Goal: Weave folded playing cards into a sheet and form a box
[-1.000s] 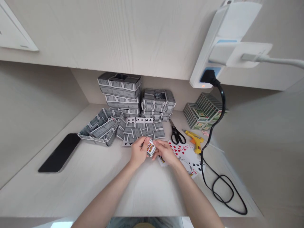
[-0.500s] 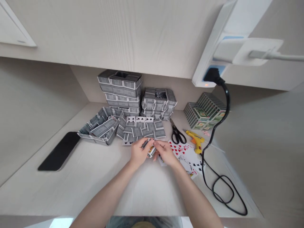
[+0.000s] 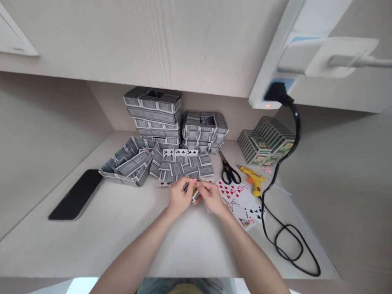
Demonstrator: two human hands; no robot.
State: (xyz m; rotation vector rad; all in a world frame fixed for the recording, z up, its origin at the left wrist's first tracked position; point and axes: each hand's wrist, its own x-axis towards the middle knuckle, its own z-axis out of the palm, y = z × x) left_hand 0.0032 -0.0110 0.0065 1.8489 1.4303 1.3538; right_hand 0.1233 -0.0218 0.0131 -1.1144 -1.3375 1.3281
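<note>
Close together over the desk, my left hand (image 3: 180, 195) and my right hand (image 3: 210, 197) both pinch a small playing card (image 3: 194, 193), whose coloured face shows between the fingers. Its exact shape is mostly covered by my fingers. Just beyond them lies a spread of folded grey-backed cards (image 3: 185, 167), with a few club and spade faces along its far edge. To the right of my right hand, loose playing cards (image 3: 234, 192) lie face up, hearts and black suits overlapping.
Black scissors (image 3: 230, 173) and a yellow glue gun (image 3: 254, 179) lie to the right, with a looping black cord (image 3: 283, 228). A card-built tray (image 3: 128, 163) and a phone (image 3: 76, 196) are at left. Card boxes (image 3: 156, 114) and card packs (image 3: 266, 141) stand behind.
My right hand has shifted slightly left, its fingers closer to my left fingertips on the card. More of the loose cards at right now shows. The view has tilted slightly.
</note>
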